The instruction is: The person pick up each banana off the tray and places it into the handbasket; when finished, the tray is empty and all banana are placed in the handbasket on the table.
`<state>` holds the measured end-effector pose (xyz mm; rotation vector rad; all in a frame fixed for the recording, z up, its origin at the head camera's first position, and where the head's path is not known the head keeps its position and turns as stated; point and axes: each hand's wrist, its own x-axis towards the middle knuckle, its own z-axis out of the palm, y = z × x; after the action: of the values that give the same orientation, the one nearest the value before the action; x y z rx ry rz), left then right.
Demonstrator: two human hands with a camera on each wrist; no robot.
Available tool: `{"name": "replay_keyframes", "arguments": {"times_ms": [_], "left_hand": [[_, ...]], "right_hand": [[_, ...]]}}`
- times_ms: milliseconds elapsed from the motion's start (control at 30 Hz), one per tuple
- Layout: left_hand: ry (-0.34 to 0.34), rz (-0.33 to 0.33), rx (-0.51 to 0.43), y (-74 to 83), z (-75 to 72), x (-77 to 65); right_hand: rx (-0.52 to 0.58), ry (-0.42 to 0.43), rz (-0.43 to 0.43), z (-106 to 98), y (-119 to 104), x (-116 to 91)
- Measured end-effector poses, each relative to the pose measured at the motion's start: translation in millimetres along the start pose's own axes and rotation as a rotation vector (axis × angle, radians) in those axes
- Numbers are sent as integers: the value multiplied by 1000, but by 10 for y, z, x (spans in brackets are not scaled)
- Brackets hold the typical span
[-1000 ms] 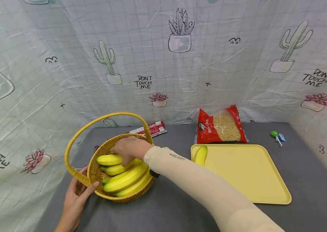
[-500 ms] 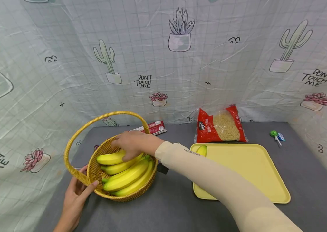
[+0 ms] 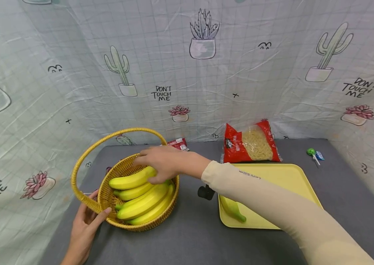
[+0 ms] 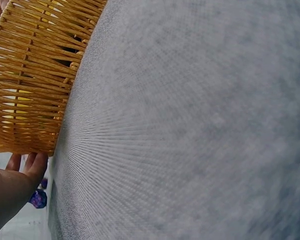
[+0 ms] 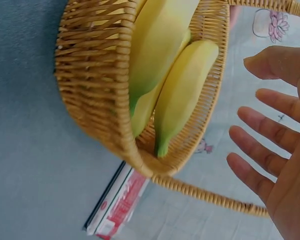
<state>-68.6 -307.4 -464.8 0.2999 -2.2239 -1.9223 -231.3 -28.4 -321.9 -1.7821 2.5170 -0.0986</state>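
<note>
A yellow wicker basket (image 3: pixel 142 227) with a tall arched handle stands on the grey table, several bananas (image 3: pixel 145 204) lying inside. My left hand (image 3: pixel 82 232) holds its left side, thumb over the rim and fingers against the outer wall; the left wrist view shows those fingers touching the wicker (image 4: pixel 30 80). Above the basket's far right rim is my right hand (image 3: pixel 165 162), and in the right wrist view its spread fingers (image 5: pixel 262 132) hold nothing, apart from the nearest banana (image 5: pixel 185 90). One banana (image 3: pixel 231 210) lies on the left of a yellow tray (image 3: pixel 289 173), partly hidden by my right sleeve.
A red bag of pasta (image 3: pixel 251 145) stands behind the tray. At the far right lie a green lollipop (image 3: pixel 313 152) and a small blue packet (image 3: pixel 320 155). Behind the basket is a red and white packet (image 3: pixel 179 144). A patterned curtain (image 3: pixel 240 66) closes off the back and sides.
My right hand has drawn back to the right and up, off the bananas in the basket. The upper banana shows more fully. My left hand has stayed on the basket.
</note>
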Motion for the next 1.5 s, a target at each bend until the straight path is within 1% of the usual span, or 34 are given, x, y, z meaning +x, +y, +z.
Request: {"name": "replay_keyframes", "arguments": {"times_ms": [167, 367, 467, 600, 833, 1033, 1267, 1500], "left_hand": [[4, -2, 4, 9, 6, 13], [5, -30, 9, 8, 7, 10], [10, -36, 6, 6, 10, 12], [7, -39, 11, -2, 14, 8], [12, -72, 28, -6, 19, -9], [10, -37, 17, 6, 18, -5], [9, -42, 26, -6, 21, -15], [14, -48, 34, -15, 22, -3]], "right_hand": [[10, 62, -23, -47, 58, -193], [47, 104, -48, -83, 104, -385], [46, 126, -49, -100, 105, -459], [39, 146, -16, -110, 103, -550], [48, 176, 31, -112, 145, -751], [71, 223, 75, -104, 217, -991], [86, 219, 149, -9, 261, -1267], [104, 233, 220, 102, 333, -1454]]}}
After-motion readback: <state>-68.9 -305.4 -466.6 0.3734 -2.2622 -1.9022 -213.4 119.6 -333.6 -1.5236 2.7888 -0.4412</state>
